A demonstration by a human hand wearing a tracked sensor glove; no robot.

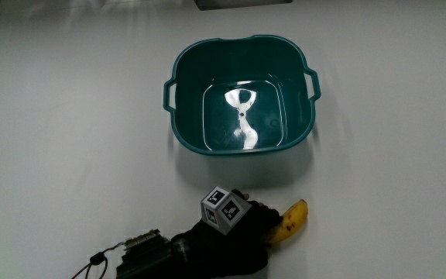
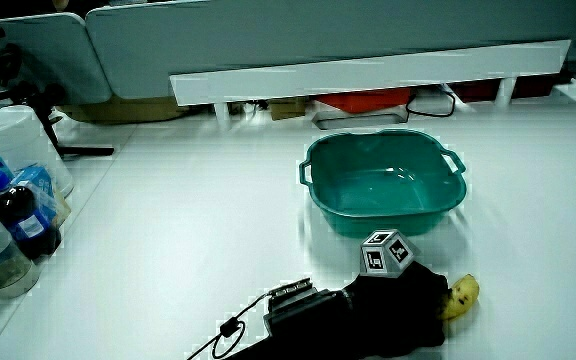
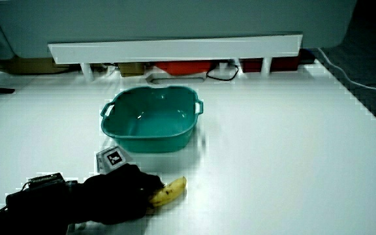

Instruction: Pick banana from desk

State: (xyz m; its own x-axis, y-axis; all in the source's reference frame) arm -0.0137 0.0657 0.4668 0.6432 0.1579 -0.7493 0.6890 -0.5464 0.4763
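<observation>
The hand (image 1: 242, 229) was curled around one end of the banana (image 1: 291, 218), so it could slip out if the grip was too loose.

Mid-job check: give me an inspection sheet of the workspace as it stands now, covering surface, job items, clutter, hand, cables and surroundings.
Surface: white table, bare around the work area.
Job's things: banana lies on the table, nearer to the person than the basin; one end is under the hand.
Clutter: teal basin with handles, nothing in it; bottles at the table's edge in a side view.
Grippers: the hand is on the banana, fingers wrapped over its end; not lifted.
Cables: thin cord trails from the forearm.
Surroundings: low partition, with cables and boxes under it.
</observation>
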